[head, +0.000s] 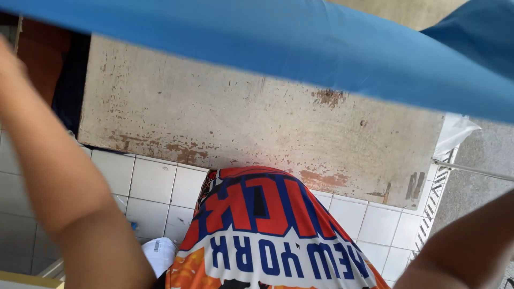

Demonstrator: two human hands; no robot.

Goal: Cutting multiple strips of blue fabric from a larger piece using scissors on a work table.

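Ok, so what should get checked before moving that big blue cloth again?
1. Wide blue fabric sheet stretched out overhead: ok, it spans the frame.
2. Left hand gripping the cloth: cannot tell, only a blur at the frame edge.
3. Right hand holding the cloth: cannot tell, only the forearm shows.
4. Cloth clear of the stained, worn concrete slab: cannot tell, there is no way to judge the gap.
5. White tiled floor dry: cannot tell.
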